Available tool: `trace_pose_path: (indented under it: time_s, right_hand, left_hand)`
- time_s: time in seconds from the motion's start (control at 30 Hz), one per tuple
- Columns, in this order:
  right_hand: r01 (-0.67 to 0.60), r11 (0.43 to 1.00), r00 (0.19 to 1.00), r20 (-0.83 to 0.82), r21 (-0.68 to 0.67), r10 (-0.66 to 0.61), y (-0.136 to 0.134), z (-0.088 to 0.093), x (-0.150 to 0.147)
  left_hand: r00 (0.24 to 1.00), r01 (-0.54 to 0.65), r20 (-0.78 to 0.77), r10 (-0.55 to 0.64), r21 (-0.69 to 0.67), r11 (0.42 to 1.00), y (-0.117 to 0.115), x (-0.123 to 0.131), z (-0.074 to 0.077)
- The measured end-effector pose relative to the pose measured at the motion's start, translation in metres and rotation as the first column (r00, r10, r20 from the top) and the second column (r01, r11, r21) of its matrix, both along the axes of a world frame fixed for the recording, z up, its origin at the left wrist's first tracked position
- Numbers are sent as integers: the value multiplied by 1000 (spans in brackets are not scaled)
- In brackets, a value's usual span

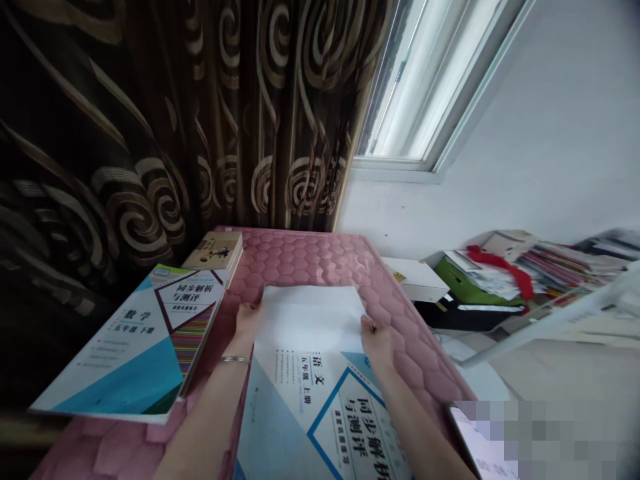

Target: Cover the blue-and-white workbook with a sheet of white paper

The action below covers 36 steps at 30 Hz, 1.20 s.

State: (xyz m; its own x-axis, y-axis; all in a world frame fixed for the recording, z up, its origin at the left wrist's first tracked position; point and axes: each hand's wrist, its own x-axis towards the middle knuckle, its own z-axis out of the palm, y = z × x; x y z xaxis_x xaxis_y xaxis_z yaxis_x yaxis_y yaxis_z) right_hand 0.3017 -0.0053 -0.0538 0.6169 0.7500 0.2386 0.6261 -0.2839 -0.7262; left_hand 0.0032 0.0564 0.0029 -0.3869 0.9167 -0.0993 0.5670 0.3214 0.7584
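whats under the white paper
Beyond the blank white paper sheet, a pink quilted mat shows; directly underneath is covered, including whether the blue-and-white book extends there.

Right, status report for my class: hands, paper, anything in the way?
Left grip and right grip holding opposite edges of white paper. Blue-and-white book on its near side. Other workbook off left, not blocking.

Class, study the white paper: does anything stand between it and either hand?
Nothing visible does: the left hand and right hand hold the paper at opposite side edges. The patterned-cover book lies off to the left, out of the way.
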Motion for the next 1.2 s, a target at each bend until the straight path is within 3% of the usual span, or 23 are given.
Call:
trace_pose_path:
  time_s: [0.23, 0.37, 0.53, 0.87, 1.07, 1.2]
  right_hand:
    - [59, 998, 996, 63, -18, -58, -3, -1, -8]
    - [30, 998, 998, 59, 50, -33, -7, 0, -7]
    - [67, 997, 997, 42, 26, -69, -7, 0, -8]
    - [83, 991, 996, 36, 100, -87, -9, 0, -14]
    - [85, 995, 996, -1, 59, -85, -7, 0, -11]
    - [25, 997, 999, 37, -78, -22, -2, 10, -5]
  left_hand:
    - [984, 129, 123, -130, 15, 992, -20, -18, -2]
    - [953, 138, 262, -152, 73, 988, -32, -28, -6]
    - [920, 173, 345, -188, 72, 982, -50, -37, -11]
    - [877, 288, 336, -344, 205, 935, -70, -36, -16]
    - [949, 210, 182, -257, 243, 947, -76, -18, -18]
    - [972, 185, 115, -207, 183, 966, -68, -9, -14]
